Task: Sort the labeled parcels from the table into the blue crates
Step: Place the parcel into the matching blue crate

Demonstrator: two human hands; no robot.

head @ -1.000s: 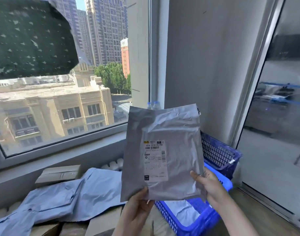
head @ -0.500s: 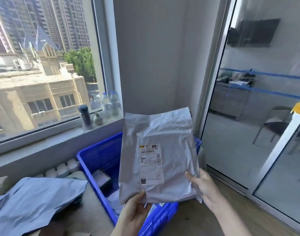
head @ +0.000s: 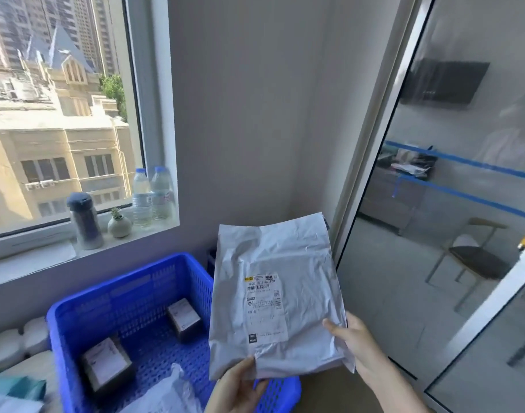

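Observation:
I hold a grey plastic mailer parcel (head: 297, 281) upright in front of me, its white shipping label facing me. My left hand (head: 235, 389) pinches its bottom edge with the thumb on the front. My right hand (head: 352, 341) grips its lower right edge, thumb across the front. Below and left of the parcel stands a blue plastic crate (head: 85, 308). Inside it lie two small labelled boxes (head: 106, 363) (head: 184, 318) and a pale mailer bag (head: 163, 396).
On the windowsill stand a dark flask (head: 84, 222), a small plant pot (head: 119, 224) and two water bottles (head: 151, 196). A glass sliding door (head: 451, 234) runs along the right. Grey mailers (head: 14, 394) lie at the lower left edge, with white rounded pieces (head: 15, 342) behind them.
The view has swung right: the pile of mailers on the table has slid out to the left and the crate's inside now shows. Both hands keep the same hold on the parcel.

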